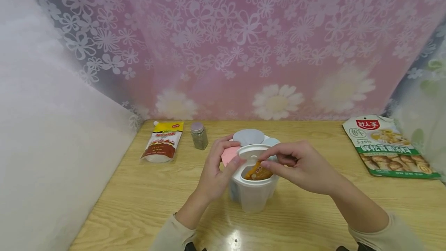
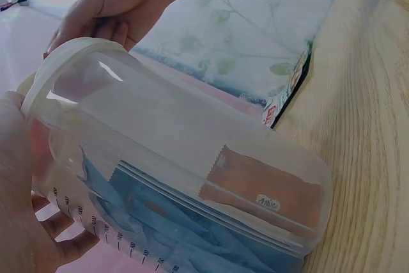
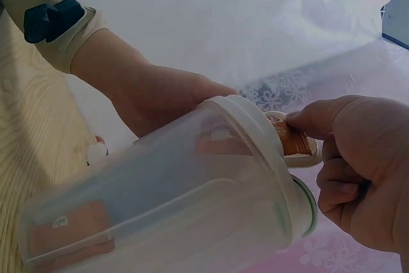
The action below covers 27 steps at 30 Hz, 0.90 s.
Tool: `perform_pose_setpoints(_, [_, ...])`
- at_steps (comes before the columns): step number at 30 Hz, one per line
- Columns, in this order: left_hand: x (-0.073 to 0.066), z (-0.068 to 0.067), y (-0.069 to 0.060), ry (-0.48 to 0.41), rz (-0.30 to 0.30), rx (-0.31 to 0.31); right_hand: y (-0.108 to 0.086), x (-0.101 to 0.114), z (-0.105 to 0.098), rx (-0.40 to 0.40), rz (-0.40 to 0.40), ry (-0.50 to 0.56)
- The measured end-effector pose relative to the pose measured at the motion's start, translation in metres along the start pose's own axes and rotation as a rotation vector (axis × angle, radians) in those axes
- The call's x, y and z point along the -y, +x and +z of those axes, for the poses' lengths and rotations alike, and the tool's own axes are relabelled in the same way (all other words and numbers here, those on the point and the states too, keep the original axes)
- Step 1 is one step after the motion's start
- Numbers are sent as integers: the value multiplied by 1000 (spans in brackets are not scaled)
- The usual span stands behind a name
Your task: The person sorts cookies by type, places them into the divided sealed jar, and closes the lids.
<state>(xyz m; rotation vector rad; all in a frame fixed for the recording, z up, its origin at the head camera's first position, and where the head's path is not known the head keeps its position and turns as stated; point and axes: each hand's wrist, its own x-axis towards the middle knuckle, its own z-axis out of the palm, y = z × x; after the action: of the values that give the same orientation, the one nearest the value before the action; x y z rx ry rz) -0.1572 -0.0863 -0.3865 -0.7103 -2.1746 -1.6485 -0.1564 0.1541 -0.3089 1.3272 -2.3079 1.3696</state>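
A clear divided storage container (image 1: 254, 200) stands on the table, with pastel flip lids on top and the front white lid (image 1: 251, 151) raised. My left hand (image 1: 215, 167) grips its left side near the rim, the thumb by the opening. At that opening my right hand (image 1: 299, 165) pinches a small orange-brown sachet (image 1: 258, 172) between thumb and fingertips, partly inside the mouth. Through the wall, the left wrist view shows another orange-brown sachet (image 2: 263, 190) low in the front compartment. Blue packets (image 2: 185, 215) fill a compartment beside it.
On the left of the wooden table (image 1: 146, 208) lie a spouted pouch (image 1: 162, 142) and a small glass jar with a purple lid (image 1: 199, 136). A large green and white mushroom packet (image 1: 390, 146) is at the right. A flowered curtain (image 1: 240, 49) hangs behind.
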Motion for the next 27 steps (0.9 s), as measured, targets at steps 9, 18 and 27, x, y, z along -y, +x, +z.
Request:
perform_pose_setpoints(9, [-1, 3, 3, -31, 28, -1, -9, -5, -1, -45, 67, 51])
perform_pose_setpoints(18, [-2, 2, 1, -19, -4, -12, -21, -17, 2, -208, 250, 330])
perform_pose_setpoints(27, [-1, 2, -1, -39, 3, -1, -29, -28, 18, -365, 380, 354])
